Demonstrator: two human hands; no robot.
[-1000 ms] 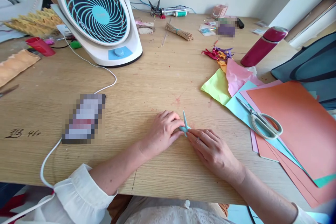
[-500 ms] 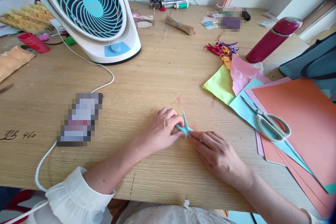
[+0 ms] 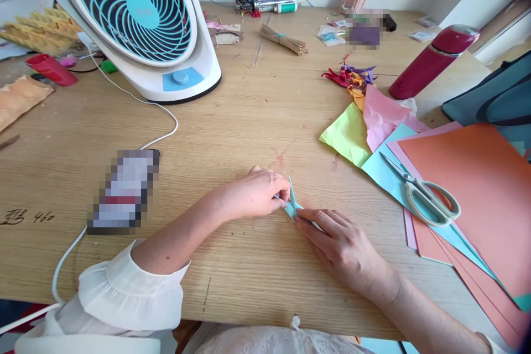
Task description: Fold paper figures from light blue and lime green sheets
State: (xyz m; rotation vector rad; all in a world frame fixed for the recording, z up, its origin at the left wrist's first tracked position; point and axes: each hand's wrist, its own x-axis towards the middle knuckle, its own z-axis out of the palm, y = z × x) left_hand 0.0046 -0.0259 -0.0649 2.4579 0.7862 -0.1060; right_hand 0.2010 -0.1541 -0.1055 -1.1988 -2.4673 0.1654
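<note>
A small piece of folded light-blue paper (image 3: 292, 209) is held between both hands just above the wooden table (image 3: 232, 287), one narrow point of it sticking up. My left hand (image 3: 264, 191) pinches its left end with curled fingers, the wrist turned over so that the back of the hand faces up. On the right end, my right hand (image 3: 342, 240) grips the paper between thumb and fingertips. The fingers cover both ends of the piece. To the right, scissors with pale handles (image 3: 431, 199) lie shut on a stack of coloured paper (image 3: 468, 166).
A fan (image 3: 141, 22) stands at the back left, and a phone (image 3: 124, 191) with a white cable lies left of my hands. Yellow-green paper (image 3: 346, 135), twisted paper scraps (image 3: 352, 78), a dark-red flask (image 3: 433, 63) and a bundle of sticks (image 3: 284, 40) are farther back.
My left wrist has rolled over and the forearm has risen slightly, with the fingers still at the paper's left end. My right hand has barely moved.
</note>
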